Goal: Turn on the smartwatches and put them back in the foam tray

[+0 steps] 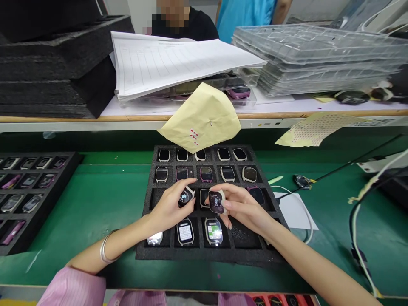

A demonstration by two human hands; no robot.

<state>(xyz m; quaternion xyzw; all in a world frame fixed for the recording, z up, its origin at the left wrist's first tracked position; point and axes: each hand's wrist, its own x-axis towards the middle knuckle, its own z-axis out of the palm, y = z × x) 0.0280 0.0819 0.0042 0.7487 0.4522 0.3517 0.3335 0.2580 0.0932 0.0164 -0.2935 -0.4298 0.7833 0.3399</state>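
No brand or word could be read anywhere. The printed forms (165,59) on the shelf above carried ruled tables too small to make out, and the yellow sheet (204,117) hanging from the shelf edge bore only a small cluster of pink dots. Two watches in the front row of the black foam tray (204,255) had lit screens: one (185,232) showed a pale grid like a keypad and the other (213,231) a green-tinted display, both illegible.

The left hand (170,208), a silver bangle (105,246) on its wrist, reached in from the lower left. Its thumb and fingertips were pinched on the left watch (185,196), which had a dark face and a white case. The right hand (242,207) came in from the lower right with its fingers curled, pinching the right watch (216,202) face-up and slightly tilted. Both watches were held just above the tray's third row, close beside each other but apart. The tray lay on the green bench (105,199), and a second tray (47,199) of watches sat well off to the left.
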